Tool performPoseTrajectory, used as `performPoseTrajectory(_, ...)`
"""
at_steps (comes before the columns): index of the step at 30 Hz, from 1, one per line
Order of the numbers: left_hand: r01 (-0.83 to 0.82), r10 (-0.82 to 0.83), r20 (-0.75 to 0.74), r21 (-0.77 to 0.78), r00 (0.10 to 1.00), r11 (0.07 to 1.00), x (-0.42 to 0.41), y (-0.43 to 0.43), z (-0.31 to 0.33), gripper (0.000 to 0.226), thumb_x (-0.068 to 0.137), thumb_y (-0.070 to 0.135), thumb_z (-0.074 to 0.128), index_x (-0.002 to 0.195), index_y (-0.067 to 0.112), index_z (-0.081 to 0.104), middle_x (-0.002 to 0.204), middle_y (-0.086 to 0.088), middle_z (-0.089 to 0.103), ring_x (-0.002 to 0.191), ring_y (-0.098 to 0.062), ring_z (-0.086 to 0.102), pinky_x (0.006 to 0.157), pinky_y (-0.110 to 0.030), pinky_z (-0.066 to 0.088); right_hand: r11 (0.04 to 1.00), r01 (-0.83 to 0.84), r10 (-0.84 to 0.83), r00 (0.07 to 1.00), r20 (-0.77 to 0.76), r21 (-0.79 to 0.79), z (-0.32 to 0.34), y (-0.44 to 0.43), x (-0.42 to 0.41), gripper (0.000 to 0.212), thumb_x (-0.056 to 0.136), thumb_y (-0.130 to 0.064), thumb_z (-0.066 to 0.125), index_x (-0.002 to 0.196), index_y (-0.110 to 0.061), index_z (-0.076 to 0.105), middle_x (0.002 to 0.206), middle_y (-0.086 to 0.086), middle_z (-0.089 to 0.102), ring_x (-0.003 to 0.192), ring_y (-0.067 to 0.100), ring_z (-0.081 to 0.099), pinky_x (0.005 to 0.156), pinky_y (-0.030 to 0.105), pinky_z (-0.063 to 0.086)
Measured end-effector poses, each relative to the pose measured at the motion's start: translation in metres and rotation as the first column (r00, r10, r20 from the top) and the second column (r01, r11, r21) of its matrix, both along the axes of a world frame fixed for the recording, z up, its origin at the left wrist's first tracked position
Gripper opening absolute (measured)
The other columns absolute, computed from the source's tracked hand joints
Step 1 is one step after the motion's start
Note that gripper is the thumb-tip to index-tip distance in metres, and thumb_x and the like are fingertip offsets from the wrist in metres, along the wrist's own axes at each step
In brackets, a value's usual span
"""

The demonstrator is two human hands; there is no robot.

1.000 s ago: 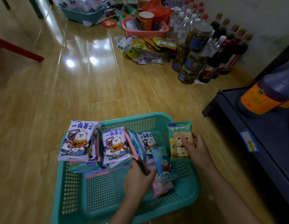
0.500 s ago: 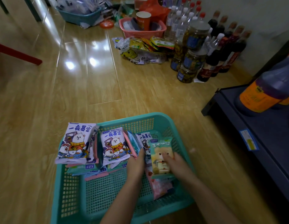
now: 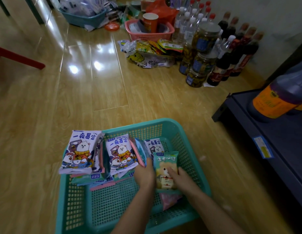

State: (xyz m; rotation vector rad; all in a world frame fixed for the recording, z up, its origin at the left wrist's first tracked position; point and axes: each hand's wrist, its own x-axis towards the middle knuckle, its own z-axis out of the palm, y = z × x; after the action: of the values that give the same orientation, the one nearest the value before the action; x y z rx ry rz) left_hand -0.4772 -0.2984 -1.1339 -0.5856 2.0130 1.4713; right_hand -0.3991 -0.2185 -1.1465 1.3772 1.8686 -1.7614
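Gleaming with reflected light, the wooden floor carries everything: a teal basket sits on it close to the camera, near a dark low shelf bearing a big orange-labelled jug. Inside the basket, towards its right side, the green wipes pack stands tilted at the end of a row of upright packs. The right hand pinches it, thumb on the front, the other fingers hidden behind. The left hand presses against the row, fingers together. Along the far wall: jars, dark bottles, a pink basket.
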Motion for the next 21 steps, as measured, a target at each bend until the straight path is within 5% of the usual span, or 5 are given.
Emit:
performPoseTrajectory(4,0.035,-0.035,0.007,0.043,0.999,0.998,0.002,-0.005,-0.003,0.027,0.091,0.029,0.055,0.073,0.010,0.053,0.070,-0.011,0.057,0.068,-0.028,0.057,0.067,-0.037,0.048,0.995,0.065,-0.067,0.997,-0.026,-0.069,-0.007,-0.003,-0.008,0.029,0.091,-0.035,0.055,0.109,-0.012,0.060,0.109,0.011,0.066,0.097,0.025,0.066,0.090,0.045,0.054)
performPoseTrajectory(7,0.025,-0.031,0.061,0.097,0.998,0.995,0.002,-0.006,-0.010,0.027,0.088,0.034,0.056,0.087,0.008,0.060,0.088,-0.017,0.067,0.083,-0.035,0.065,0.081,-0.049,0.055,0.997,0.067,-0.067,0.998,0.006,0.047,-0.007,-0.005,-0.015,0.049,0.077,-0.055,0.058,0.106,-0.015,0.063,0.110,0.007,0.063,0.100,0.026,0.063,0.091,0.045,0.052)
performPoseTrajectory(10,0.011,-0.023,0.106,0.113,0.994,0.993,0.001,-0.006,-0.025,0.043,0.084,0.042,0.056,0.105,0.005,0.059,0.101,-0.017,0.067,0.091,-0.034,0.065,0.087,-0.052,0.052,0.954,0.038,-0.018,0.997,-0.070,0.296,0.012,-0.005,-0.019,0.037,0.089,-0.041,0.056,0.108,-0.009,0.058,0.110,0.000,0.044,0.101,0.018,0.053,0.082,0.024,0.049)
performPoseTrajectory(13,-0.009,-0.007,0.117,0.132,0.993,0.991,0.000,-0.006,-0.013,0.031,0.090,0.036,0.056,0.100,0.007,0.056,0.103,-0.016,0.065,0.094,-0.033,0.063,0.090,-0.050,0.051,0.927,0.008,0.079,0.973,-0.218,0.374,0.028,0.009,-0.029,0.022,0.094,-0.028,0.052,0.105,-0.010,0.055,0.108,0.001,0.044,0.094,0.009,0.050,0.066,0.008,0.040)
performPoseTrajectory(21,-0.010,-0.006,0.094,0.172,0.996,0.985,-0.002,-0.009,-0.015,0.022,0.092,0.031,0.055,0.102,0.011,0.056,0.109,-0.015,0.065,0.098,-0.032,0.062,0.092,-0.050,0.050,0.913,-0.245,0.264,0.965,-0.014,0.325,0.000,0.038,-0.072,0.041,0.091,-0.042,0.048,0.117,-0.010,0.052,0.124,0.011,0.051,0.109,0.024,0.056,0.095,0.045,0.049)
